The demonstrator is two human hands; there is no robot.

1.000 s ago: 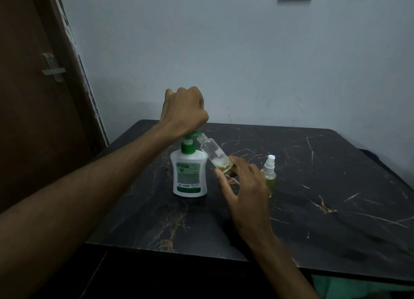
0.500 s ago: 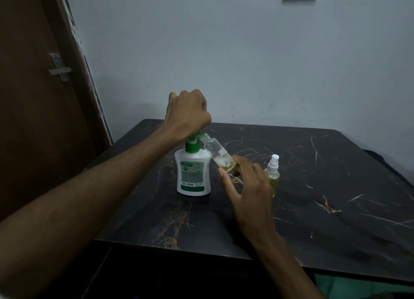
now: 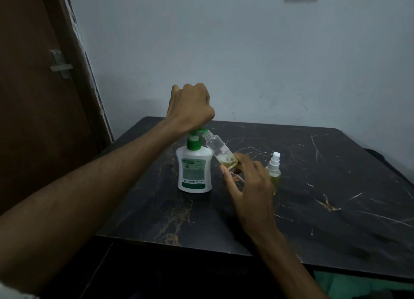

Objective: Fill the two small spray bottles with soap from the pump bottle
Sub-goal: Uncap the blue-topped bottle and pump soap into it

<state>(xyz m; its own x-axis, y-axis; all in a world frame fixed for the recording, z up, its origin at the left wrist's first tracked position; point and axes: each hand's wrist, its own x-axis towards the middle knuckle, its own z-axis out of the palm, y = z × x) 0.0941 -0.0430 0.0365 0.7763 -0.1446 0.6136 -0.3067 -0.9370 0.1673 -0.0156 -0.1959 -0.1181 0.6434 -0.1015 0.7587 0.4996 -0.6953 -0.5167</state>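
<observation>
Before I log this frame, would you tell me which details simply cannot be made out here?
Head view only:
- Pump head of the pump bottle: hidden under the left hand.
- Base of the tilted open spray bottle: covered by the right hand fingers.
- Lower side of the capped spray bottle: behind the right hand.
- Pump bottle label text: too small and dim.

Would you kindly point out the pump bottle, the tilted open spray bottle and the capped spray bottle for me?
pump bottle [image 3: 194, 171]: head view, on its white labelled body.
tilted open spray bottle [image 3: 218, 147]: head view, on its clear upper wall.
capped spray bottle [image 3: 274, 162]: head view, on its white sprayer top.
</observation>
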